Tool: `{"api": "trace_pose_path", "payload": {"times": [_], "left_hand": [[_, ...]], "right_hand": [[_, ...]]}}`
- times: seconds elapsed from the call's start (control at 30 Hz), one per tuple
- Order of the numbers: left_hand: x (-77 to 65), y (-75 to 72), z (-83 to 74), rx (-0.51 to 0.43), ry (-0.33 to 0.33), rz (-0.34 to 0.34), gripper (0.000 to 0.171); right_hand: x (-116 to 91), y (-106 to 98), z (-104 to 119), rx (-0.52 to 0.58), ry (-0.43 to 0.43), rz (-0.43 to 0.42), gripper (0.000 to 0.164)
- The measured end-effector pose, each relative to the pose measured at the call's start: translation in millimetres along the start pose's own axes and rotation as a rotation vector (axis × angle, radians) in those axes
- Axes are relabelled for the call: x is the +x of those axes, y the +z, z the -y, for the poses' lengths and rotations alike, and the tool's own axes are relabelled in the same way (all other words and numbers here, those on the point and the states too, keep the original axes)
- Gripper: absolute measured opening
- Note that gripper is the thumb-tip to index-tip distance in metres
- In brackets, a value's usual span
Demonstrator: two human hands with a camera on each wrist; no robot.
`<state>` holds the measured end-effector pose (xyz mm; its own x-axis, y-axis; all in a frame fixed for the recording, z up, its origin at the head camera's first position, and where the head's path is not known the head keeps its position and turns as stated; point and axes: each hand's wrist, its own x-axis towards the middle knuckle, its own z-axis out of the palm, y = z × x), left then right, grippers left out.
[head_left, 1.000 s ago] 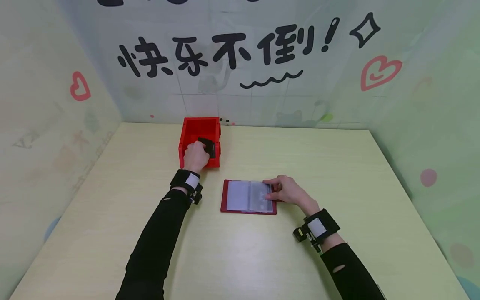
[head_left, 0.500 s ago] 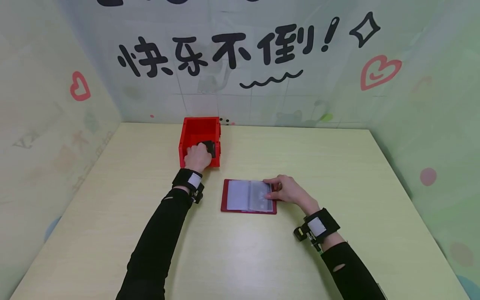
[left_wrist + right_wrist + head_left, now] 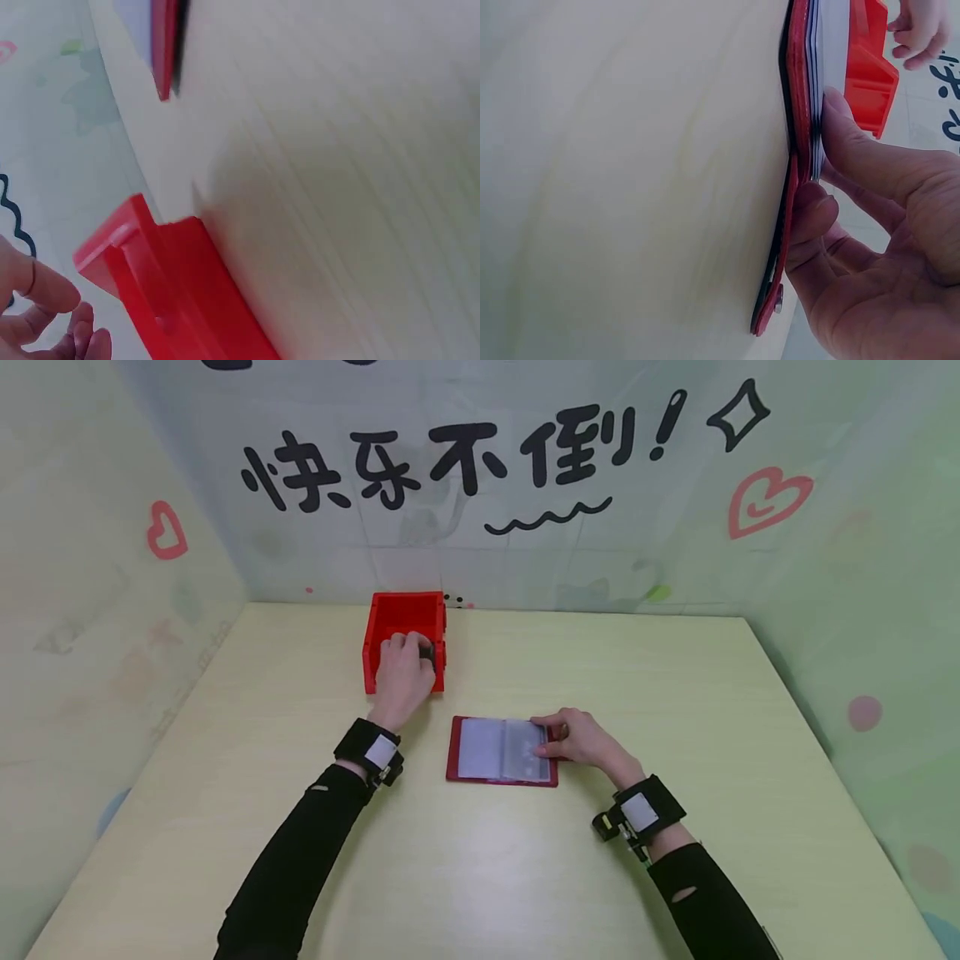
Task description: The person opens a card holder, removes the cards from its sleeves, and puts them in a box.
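Observation:
My left hand [image 3: 405,670] is over the red bin [image 3: 408,607] at the back left. In the left wrist view its fingers [image 3: 45,292] are loosely bent above the bin's rim, with nothing between them. A small dark object [image 3: 427,654] shows beside those fingers in the head view, mostly hidden. On the table lies an open red card holder [image 3: 453,764] with clear plastic sleeves. My right hand [image 3: 588,745] holds its right edge, thumb on top of the sleeves. In the right wrist view the fingers curl at the side by a red strap [image 3: 774,277] with a metal snap.
A pale wooden table [image 3: 480,877] carries the bin and the card holder. Behind it rises a printed backdrop [image 3: 510,552] with black characters, and more backdrop flanks both sides.
My left hand was lower in the bin by the dark object and has risen, its fingers loosening. The right hand stays on the card holder. The head view has shifted slightly.

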<state>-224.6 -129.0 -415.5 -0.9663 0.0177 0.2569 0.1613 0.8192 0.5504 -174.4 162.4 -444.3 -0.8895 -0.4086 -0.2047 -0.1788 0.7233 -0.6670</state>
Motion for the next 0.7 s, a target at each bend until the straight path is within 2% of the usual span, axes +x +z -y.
{"api": "trace_pose_path", "payload": {"times": [0.07,0.1,0.2,0.3,0.4,0.5,0.7], "left_hand": [[-9.8,-0.9,-10.0,-0.058,0.059,0.042,0.028],[-14.5,-0.6,-14.9,-0.084,0.085,0.086,0.026],[-28.3,3.5,-26.6,-0.138,0.150,0.276,0.027],[-39.4,11.6,-34.6,-0.158,0.208,0.484,0.036],[-47.9,21.6,-38.7,-0.147,0.260,0.624,0.052],[-54.2,30.4,-40.6,-0.120,0.273,0.681,0.065],[-57.8,36.8,-43.8,-0.040,0.262,0.680,0.086]], "right_hand": [[-1,-1,0,-0.001,-0.002,-0.002,0.054],[-1,-1,0,0.002,-0.002,-0.002,0.054],[-1,-1,0,0.011,-0.010,0.007,0.054],[0,-2,-1,0.015,-0.020,0.013,0.055],[0,-3,-2,0.019,-0.034,0.015,0.055],[0,-4,-3,0.025,-0.047,0.014,0.055],[-1,-3,-1,-0.011,-0.083,-0.019,0.052]]}}
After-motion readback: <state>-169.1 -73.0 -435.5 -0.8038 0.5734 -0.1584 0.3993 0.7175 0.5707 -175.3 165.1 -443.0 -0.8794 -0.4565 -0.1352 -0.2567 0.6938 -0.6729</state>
